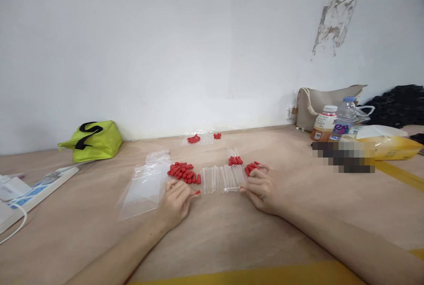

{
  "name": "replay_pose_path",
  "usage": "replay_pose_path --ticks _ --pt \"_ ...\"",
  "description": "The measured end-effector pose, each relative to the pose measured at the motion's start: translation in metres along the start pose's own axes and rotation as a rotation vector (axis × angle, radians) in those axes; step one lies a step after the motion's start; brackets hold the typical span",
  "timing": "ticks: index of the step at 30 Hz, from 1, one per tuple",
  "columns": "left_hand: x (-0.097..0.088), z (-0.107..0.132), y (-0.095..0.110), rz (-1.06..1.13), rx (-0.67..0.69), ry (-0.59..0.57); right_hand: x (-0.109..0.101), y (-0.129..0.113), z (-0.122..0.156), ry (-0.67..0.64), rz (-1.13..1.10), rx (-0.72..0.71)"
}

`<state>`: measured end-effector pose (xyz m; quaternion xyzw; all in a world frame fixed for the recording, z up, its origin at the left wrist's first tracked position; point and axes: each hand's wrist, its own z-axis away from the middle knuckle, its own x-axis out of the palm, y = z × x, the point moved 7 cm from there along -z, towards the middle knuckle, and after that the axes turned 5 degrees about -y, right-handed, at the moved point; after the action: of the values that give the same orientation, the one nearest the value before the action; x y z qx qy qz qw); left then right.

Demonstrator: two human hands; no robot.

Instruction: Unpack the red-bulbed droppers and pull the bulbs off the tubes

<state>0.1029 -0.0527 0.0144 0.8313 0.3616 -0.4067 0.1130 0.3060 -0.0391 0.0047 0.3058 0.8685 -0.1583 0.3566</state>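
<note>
Between the fingertips of my left hand [177, 197] is a small red rubber bulb [198, 192]. My right hand [263, 190] pinches one end of a thin clear dropper tube [231, 189], which lies crosswise over the near ends of a row of clear tubes [212, 179]. A heap of red bulbs [181, 171] sits just beyond my left hand. More red bulbs [251, 168] lie beside my right fingers, partly hidden by them. Behind the row, several tubes with red bulbs on their near ends [235, 159] lie together.
Clear plastic bags [141, 188] lie left of the heap. Near the wall rests another clear bag holding red bulbs [194, 138] and tubes. A power strip [39, 190] and a yellow-green pouch [96, 141] stand left; bottles [324, 124] and a tissue pack [394, 144] right.
</note>
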Motion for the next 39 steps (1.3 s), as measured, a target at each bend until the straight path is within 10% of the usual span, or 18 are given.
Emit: replay_pose_path --ticks 8,16,28,39 --pt "-0.03 -0.021 -0.057 0.165 -0.38 0.157 -0.009 0.022 -0.018 0.154 -0.005 0.261" --pt "-0.023 -0.052 -0.142 0.259 -0.776 -0.026 0.021 0.008 -0.056 0.064 0.188 0.151" --pt "0.048 -0.053 -0.103 0.08 -0.606 -0.373 0.046 -0.005 -0.05 -0.171 0.098 0.155" --pt "0.024 -0.057 -0.108 -0.083 -0.685 -0.282 0.029 0.0 -0.054 -0.015 0.083 0.187"
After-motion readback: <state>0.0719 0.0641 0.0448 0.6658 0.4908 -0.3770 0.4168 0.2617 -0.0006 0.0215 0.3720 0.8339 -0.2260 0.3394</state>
